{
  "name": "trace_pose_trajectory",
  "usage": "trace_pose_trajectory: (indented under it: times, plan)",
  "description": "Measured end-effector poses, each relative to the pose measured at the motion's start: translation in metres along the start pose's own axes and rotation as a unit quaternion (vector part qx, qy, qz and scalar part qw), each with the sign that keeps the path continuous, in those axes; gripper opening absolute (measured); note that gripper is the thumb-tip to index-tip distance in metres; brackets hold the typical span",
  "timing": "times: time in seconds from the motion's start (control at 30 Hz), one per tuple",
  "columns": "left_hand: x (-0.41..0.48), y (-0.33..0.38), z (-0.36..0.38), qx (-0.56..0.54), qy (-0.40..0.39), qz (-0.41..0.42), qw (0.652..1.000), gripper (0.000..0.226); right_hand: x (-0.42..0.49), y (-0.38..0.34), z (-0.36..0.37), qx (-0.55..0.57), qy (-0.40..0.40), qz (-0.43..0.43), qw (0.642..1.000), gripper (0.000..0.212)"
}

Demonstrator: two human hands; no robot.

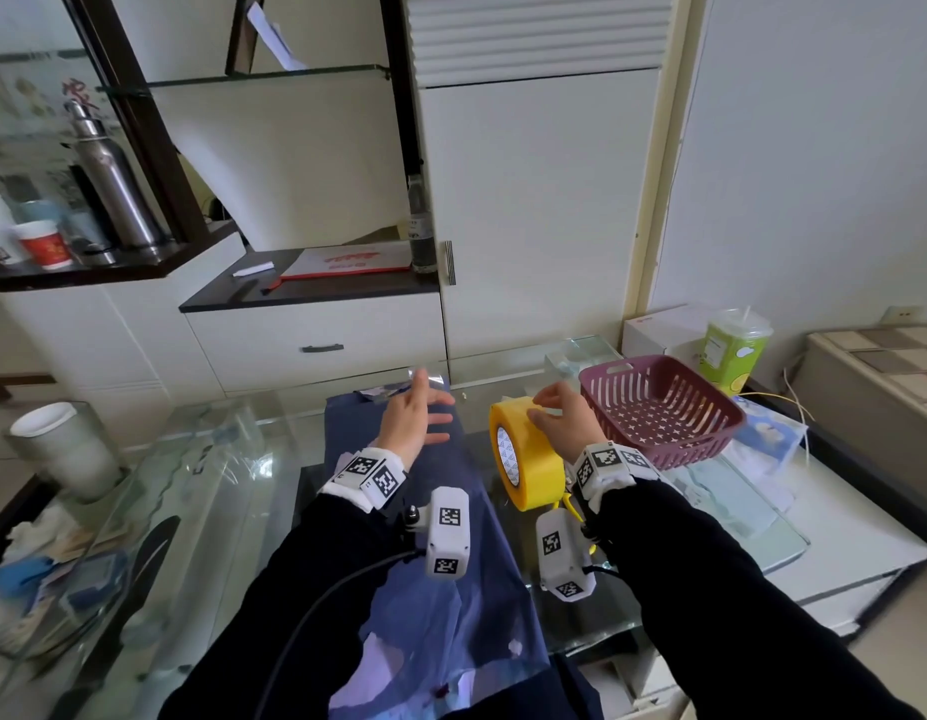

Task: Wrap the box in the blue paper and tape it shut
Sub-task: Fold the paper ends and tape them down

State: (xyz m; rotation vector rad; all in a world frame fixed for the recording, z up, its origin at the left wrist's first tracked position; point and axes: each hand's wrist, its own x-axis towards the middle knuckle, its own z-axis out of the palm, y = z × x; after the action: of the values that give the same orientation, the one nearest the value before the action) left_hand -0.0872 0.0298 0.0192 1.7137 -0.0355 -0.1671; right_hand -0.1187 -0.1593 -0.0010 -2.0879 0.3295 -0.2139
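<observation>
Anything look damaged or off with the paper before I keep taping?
Yes. The blue paper is torn near its close end: ragged holes show pale patches through it. The left hand rests open on its far end; the right hand picks at the yellow tape roll.

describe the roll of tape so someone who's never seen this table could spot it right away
On the glass table, look just right of the blue paper spread down the middle, and left of the purple slotted basket. The roll of tape stands on edge there, with the right hand gripping its top. It is the only bright yellow, wheel-shaped thing on the table.
</observation>
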Motion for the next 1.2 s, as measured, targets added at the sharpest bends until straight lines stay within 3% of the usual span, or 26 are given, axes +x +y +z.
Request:
trace_pose_trajectory:
  times: [0.3, 0.9, 1.2]
  plan:
    - [-0.005, -0.018, 0.003, 0.042, -0.007, -0.020, 0.999, 0.062, 0.001, 0.010, 0.000, 0.008, -0.025, 0.044, 0.999, 0.049]
    - [-0.015, -0.030, -0.014, 0.038, 0.005, -0.039, 0.999, 0.060, -0.011, 0.023, 0.019, 0.001, -0.049, 0.075, 0.996, 0.086]
    - [-0.019, -0.031, -0.020, 0.031, -0.001, -0.026, 0.999, 0.059, -0.007, 0.019, 0.028, -0.028, -0.017, 0.046, 0.998, 0.090]
